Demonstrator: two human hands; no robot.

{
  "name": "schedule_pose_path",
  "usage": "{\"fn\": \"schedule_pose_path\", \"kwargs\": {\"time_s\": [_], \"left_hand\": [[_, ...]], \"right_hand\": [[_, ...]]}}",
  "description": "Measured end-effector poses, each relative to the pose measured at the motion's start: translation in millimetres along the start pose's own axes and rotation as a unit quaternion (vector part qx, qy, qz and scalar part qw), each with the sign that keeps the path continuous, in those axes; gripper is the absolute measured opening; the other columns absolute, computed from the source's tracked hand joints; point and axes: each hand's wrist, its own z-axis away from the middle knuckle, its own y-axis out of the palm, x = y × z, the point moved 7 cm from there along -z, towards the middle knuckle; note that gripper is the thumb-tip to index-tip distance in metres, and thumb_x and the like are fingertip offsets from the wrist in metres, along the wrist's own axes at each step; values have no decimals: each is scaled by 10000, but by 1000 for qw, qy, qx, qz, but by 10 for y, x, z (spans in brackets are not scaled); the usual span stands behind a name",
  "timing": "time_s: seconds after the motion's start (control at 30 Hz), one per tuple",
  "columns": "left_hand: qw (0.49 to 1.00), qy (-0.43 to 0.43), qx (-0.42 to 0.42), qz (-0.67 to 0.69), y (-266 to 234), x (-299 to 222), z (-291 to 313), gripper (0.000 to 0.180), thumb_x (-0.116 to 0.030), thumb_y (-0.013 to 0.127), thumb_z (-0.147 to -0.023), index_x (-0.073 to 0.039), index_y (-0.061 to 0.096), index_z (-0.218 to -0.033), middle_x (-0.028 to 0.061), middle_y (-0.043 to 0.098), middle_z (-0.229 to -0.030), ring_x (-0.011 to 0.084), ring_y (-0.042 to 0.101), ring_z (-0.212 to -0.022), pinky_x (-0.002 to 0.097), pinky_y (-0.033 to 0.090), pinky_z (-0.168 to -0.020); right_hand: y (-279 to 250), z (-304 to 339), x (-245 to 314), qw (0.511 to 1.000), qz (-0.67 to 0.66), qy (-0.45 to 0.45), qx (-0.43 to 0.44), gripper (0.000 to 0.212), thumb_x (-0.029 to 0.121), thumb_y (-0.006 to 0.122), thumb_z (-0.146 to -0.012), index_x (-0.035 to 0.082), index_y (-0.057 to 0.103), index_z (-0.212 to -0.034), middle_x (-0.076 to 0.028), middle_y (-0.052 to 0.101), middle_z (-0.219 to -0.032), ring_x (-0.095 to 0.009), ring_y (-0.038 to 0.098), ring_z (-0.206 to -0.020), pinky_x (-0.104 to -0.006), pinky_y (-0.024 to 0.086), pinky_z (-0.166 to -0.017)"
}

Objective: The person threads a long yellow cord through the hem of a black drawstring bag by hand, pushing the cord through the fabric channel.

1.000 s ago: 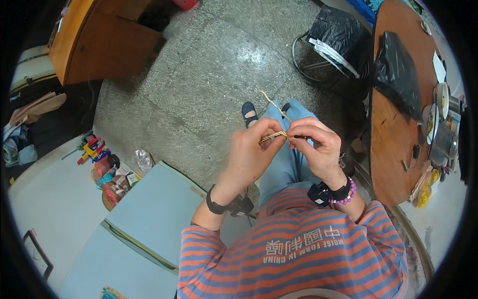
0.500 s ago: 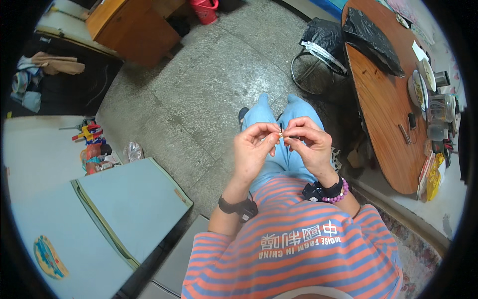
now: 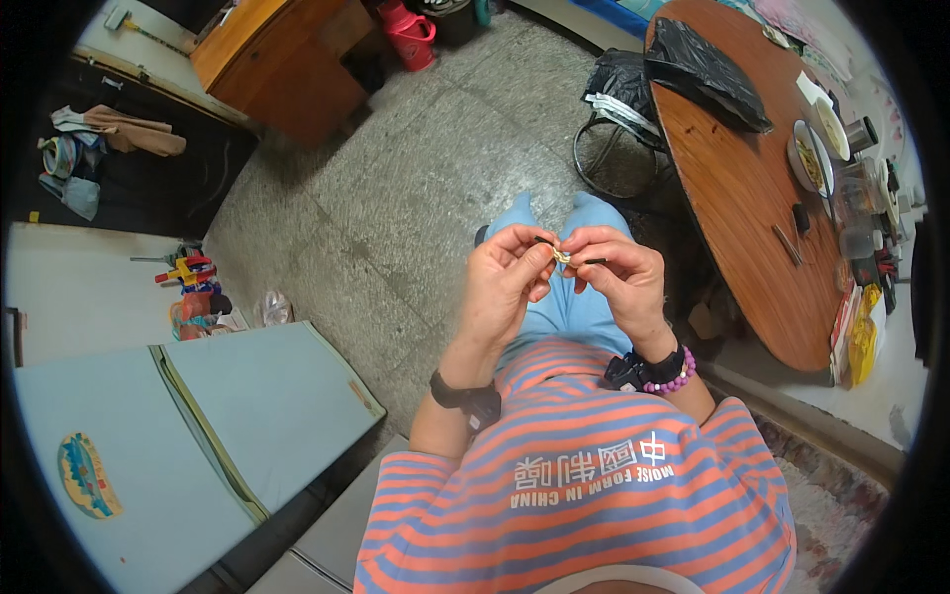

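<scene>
Grey, speckled floor (image 3: 426, 178) spreads beyond the fingers, with a wooden desk (image 3: 282, 74) far off to their upper left and a pink bucket (image 3: 411, 40) beside it. Well to the right of the fingers stands a brown table (image 3: 722, 218) with a rounded edge; a black plastic bag (image 3: 708, 74) lies on its far part, and a white bowl (image 3: 795, 161) of food sits near its outer side. Between the table and the floor's open stretch, above and right of the fingers, a curved metal frame (image 3: 577, 148) shows. Lower left of them is a pale blue refrigerator (image 3: 267, 381).

Right at the fingertips is a short stretch of pale yellow twisted cord (image 3: 561, 257), bridging the small gap between the two hands. The left hand (image 3: 503, 285) has thumb and forefinger pinched on it, and a dark end pokes out just above that pinch. The right hand (image 3: 625, 279) pinches from the other side, with another dark end lying across its fingers. How much cord the hands conceal, I cannot tell. Directly beneath the fingers are the person's light blue trousers (image 3: 564, 322).
</scene>
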Motion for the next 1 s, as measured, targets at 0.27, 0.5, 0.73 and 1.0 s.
{"fn": "schedule_pose_path", "kwargs": {"time_s": [0.27, 0.5, 0.73, 1.0], "left_hand": [[992, 55, 1, -110, 193, -86, -1, 88, -25, 661, -918, -8, 664, -1005, 66, 670, -936, 66, 573, -691, 199, 429, -502], [923, 229, 43, -305, 492, -271, 45, 91, 26, 714, -850, 12, 725, -939, 66, 664, -953, 116, 640, -815, 214, 503, -620], [863, 224, 58, -449, 653, -295, 57, 126, 27, 735, -822, 7, 721, -945, 46, 665, -900, 93, 642, -818, 211, 516, -651], [932, 4, 51, -358, 406, -37, -15, 137, -19, 728, -846, 17, 655, -956, 41, 685, -830, 63, 628, -718, 204, 504, -592]], "right_hand": [[-185, 74, -90, 988, -89, 115, -47, 117, 22, 626, -943, -27, 677, -1037, -139, 709, -971, -142, 674, -690, -227, 522, -532], [-306, 76, -206, 965, -181, 183, -53, 191, 59, 654, -940, -9, 646, -1119, -117, 703, -863, -120, 653, -633, -208, 506, -478], [-347, 110, -111, 969, -100, 220, -44, 148, 68, 656, -942, -22, 677, -1056, -87, 690, -838, -101, 642, -653, -212, 515, -498], [-315, 152, -13, 983, -24, 178, 34, 125, 46, 661, -927, -31, 690, -1020, -52, 667, -835, -94, 624, -668, -236, 538, -569]]}}
